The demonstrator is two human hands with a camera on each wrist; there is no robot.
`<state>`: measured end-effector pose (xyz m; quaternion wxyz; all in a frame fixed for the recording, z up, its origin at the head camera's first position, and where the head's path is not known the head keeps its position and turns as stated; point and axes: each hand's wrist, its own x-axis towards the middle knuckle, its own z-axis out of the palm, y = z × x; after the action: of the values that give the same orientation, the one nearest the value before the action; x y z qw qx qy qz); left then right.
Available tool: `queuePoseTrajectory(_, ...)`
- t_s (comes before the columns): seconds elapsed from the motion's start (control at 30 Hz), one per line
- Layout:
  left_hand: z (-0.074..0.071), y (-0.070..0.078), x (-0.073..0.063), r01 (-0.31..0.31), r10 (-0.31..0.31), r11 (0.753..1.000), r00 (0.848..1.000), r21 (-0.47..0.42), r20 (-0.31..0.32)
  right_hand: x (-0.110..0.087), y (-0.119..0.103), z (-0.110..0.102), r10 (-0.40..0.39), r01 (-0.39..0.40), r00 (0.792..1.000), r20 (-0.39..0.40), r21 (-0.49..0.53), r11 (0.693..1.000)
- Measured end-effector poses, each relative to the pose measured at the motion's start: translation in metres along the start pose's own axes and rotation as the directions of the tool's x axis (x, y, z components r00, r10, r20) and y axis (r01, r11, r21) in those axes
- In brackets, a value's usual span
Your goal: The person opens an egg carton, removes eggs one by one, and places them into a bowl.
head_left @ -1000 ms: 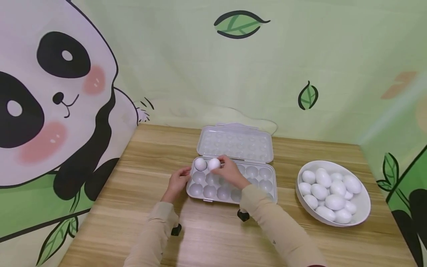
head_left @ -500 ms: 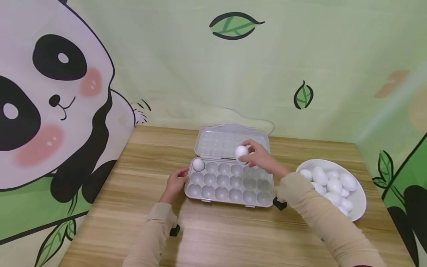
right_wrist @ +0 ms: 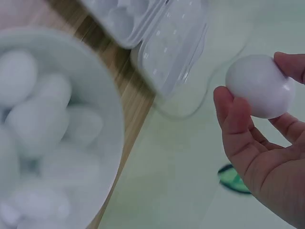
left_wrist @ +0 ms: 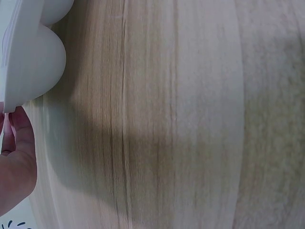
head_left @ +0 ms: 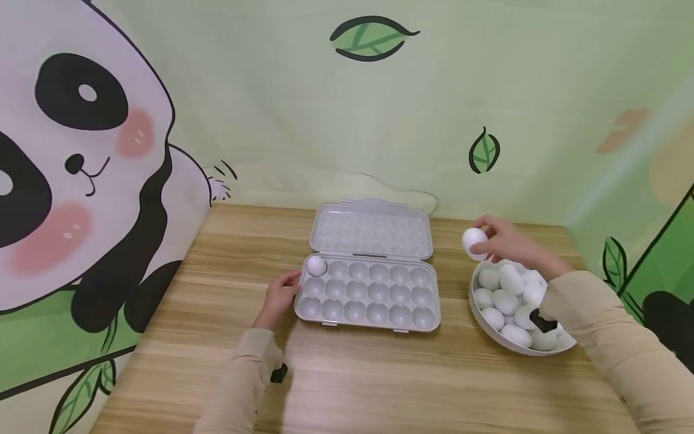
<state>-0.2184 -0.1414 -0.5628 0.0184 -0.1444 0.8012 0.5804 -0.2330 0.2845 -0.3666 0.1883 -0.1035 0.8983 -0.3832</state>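
Observation:
My right hand (head_left: pixel 506 244) pinches a white egg (head_left: pixel 474 242) between thumb and fingertips, above the far left rim of a white bowl (head_left: pixel 490 336). The right wrist view shows this egg (right_wrist: pixel 259 86) up close, off to one side of the bowl. A white plastic egg box (head_left: pixel 363 326) lies with its lid (head_left: pixel 374 231) folded back. One egg (head_left: pixel 317 266) sits in its back left cup; the other cups hold nothing. At the box's left edge my left hand (head_left: pixel 280 298) pinches the rim, with fingertips at the corner in the left wrist view.
Several white eggs (head_left: pixel 506 301) fill the bowl at the right of the wooden table (head_left: pixel 336 386). Behind the table hangs a green cloth (head_left: pixel 271 108) printed with a panda and leaves. My right sleeve crosses over part of the bowl.
My right hand has lifted the second egg from its place beside the back left one and carried it right, past the box, to above the bowl. The left hand stays at the box.

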Motion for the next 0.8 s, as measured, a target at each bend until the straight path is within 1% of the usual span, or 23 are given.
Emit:
queuePoseTrajectory(0.17,-0.001,0.0,0.0,-0.001,0.001,1.0,1.0,0.003,0.003,-0.017,0.029,-0.022,0.056,-0.054,0.998,0.013,-0.099,0.994)
queuePoseTrajectory(0.33,-0.001,0.001,0.0,0.006,-0.006,1.0,1.0,0.008,0.0,-0.031,0.051,-0.036,0.109,-0.107,0.994,-0.002,-0.19,0.976)
queuePoseTrajectory(0.43,-0.001,0.001,-0.001,0.005,-0.005,1.0,1.0,0.012,0.003,-0.038,0.062,-0.041,0.143,-0.14,0.99,-0.005,-0.257,0.956)
queuePoseTrajectory(0.53,-0.001,0.001,-0.001,0.009,-0.009,1.0,1.0,0.009,0.004,-0.044,0.071,-0.044,0.159,-0.151,0.987,-0.004,-0.332,0.931)
queuePoseTrajectory(0.7,-0.001,0.002,-0.001,0.001,-0.001,1.0,1.0,0.013,0.007,-0.047,0.087,-0.043,0.171,-0.164,0.985,-0.022,-0.426,0.889)
queuePoseTrajectory(0.8,-0.001,0.003,-0.002,-0.001,0.001,1.0,1.0,0.014,0.008,-0.048,0.096,-0.04,0.177,-0.171,0.984,-0.031,-0.466,0.868)
